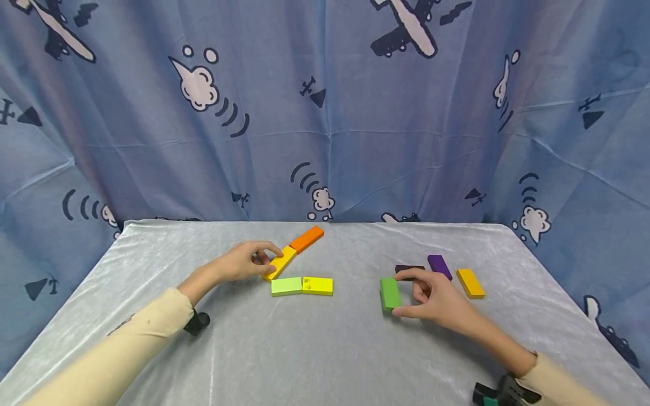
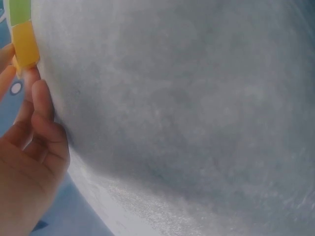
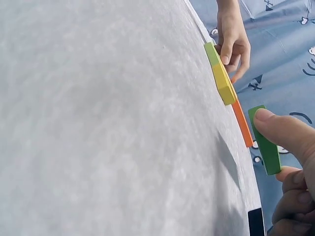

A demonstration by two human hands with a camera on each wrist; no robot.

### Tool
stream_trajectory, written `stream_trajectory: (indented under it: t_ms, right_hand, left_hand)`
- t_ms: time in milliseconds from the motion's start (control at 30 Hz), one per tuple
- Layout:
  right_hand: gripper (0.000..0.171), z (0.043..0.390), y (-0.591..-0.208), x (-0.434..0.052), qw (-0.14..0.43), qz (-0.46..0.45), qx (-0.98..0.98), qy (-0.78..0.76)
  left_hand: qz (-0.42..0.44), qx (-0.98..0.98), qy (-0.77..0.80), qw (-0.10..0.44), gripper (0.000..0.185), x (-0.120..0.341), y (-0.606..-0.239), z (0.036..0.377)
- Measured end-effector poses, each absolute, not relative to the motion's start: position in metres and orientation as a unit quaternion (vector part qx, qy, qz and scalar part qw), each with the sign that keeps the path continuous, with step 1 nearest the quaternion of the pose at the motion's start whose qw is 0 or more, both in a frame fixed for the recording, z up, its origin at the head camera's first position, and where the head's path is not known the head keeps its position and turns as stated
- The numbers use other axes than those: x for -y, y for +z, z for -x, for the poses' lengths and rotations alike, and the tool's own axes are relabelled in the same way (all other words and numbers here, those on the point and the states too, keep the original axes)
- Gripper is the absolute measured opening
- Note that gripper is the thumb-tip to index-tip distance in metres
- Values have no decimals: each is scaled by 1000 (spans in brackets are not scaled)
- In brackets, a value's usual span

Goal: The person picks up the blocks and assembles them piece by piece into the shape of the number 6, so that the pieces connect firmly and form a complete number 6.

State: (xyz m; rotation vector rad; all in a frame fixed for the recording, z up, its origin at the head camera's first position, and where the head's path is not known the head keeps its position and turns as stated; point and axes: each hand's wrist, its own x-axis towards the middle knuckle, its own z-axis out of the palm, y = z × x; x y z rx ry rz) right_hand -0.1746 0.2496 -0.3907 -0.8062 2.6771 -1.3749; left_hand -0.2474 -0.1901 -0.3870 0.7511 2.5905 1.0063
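Note:
My left hand (image 1: 242,261) pinches an amber block (image 1: 282,261) between thumb and fingertips; this block lies on the cloth, its far end meeting an orange block (image 1: 307,239). Just nearer to me, a light green block (image 1: 286,286) and a bright yellow block (image 1: 317,286) lie end to end in a row. On the right side, my right hand (image 1: 439,297) grips a green block (image 1: 390,294) by its two ends, thumb at the near end. The right wrist view shows this green block (image 3: 266,142) held above the cloth, a shadow below it.
Beyond and beside my right hand lie a dark brown block (image 1: 409,268), partly hidden by the fingers, a purple block (image 1: 439,266) and another amber block (image 1: 470,283). Pale grey cloth (image 1: 304,349) covers the table. A blue patterned curtain (image 1: 355,158) hangs behind its far edge.

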Motion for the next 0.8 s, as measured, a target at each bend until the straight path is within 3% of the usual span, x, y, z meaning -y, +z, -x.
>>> stream_trajectory:
  t_ms: [800]
  right_hand:
    - [54, 181, -387, -204, 61, 281, -850, -442]
  left_hand:
    - [-265, -883, 365, 129, 32, 191, -386, 248]
